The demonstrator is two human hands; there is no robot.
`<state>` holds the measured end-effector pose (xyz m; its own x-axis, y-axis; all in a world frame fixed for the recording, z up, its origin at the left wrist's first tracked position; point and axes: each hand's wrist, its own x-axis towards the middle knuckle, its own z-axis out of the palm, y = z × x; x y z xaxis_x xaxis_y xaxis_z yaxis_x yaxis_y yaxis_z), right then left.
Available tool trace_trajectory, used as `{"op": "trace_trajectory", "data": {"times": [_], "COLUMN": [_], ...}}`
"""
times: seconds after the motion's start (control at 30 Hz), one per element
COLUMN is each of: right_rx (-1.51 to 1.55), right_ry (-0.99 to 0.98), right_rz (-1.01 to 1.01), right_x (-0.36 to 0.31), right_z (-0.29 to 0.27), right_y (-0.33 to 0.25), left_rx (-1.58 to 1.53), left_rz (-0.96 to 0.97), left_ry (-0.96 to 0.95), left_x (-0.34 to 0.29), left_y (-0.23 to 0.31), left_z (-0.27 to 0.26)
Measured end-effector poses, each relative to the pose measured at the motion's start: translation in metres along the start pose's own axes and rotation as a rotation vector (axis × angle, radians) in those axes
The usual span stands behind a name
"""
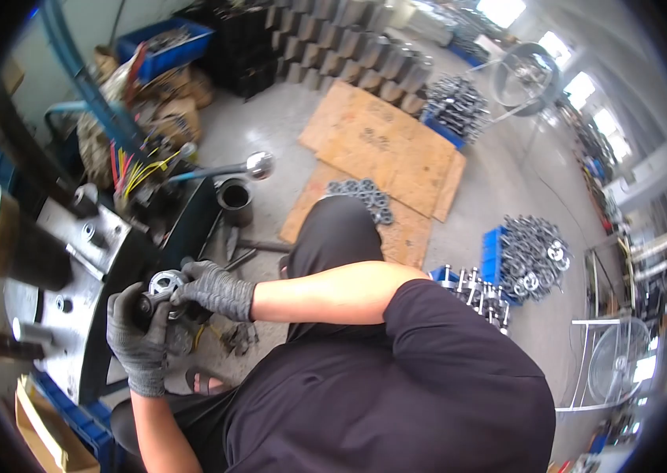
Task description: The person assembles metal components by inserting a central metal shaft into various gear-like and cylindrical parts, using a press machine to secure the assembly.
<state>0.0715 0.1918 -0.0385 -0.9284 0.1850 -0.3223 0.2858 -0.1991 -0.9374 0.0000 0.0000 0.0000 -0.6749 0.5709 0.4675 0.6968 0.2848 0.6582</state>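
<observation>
Starting at the far left, there's a steel plate (pixel 73 339) with studs and posts sticking up, and just right of it the gloved left hand (pixel 138 335), thumb and fingers closed around a silvery ring-shaped metal part (pixel 166 280). That part sits right up at the left fingertips, open face roughly toward the camera. It's round, so I can't pick out a long axis, and can't tell if the dark round bit (pixel 145 304) under it belongs to it. Gloved right hand (pixel 213 290) comes in from the right, fingertips pinched on the near rim, so honestly neither hand is nearer: both are touching. Further right, more metal rings (pixel 361 195) lie on plywood sheets (pixel 381 150), well apart from the hands.
</observation>
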Motion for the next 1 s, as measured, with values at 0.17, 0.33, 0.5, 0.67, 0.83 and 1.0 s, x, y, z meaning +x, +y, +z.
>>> {"op": "trace_trajectory", "data": {"times": [0.17, 0.33, 0.5, 0.67, 0.83, 1.0], "right_rx": [0.039, 0.347, 0.001, -0.440, -0.910, -0.995], "right_ry": [0.182, 0.272, 0.585, 1.086, 1.188, 1.062], "right_rz": [-0.447, -0.485, -0.551, -0.092, 0.388, 0.717], "right_x": [-0.053, -0.180, -0.308, -0.407, -0.495, -0.552], "right_z": [-0.069, -0.137, -0.237, -0.326, -0.395, -0.424], "right_y": [0.008, -0.068, -0.086, -0.045, 0.026, 0.059], "left_rx": [-0.070, -0.088, -0.019, 0.027, 0.048, 0.066], "left_rz": [0.216, 0.178, 0.221, 0.224, 0.289, 0.246], "left_ry": [-0.066, -0.318, -0.482, -0.584, -0.589, -0.629], "left_x": [-0.015, -0.023, -0.032, -0.040, -0.043, -0.047], "left_y": [0.043, 0.058, 0.055, 0.053, 0.050, 0.041], "left_z": [0.024, 0.030, 0.048, 0.058, 0.071, 0.072]}}
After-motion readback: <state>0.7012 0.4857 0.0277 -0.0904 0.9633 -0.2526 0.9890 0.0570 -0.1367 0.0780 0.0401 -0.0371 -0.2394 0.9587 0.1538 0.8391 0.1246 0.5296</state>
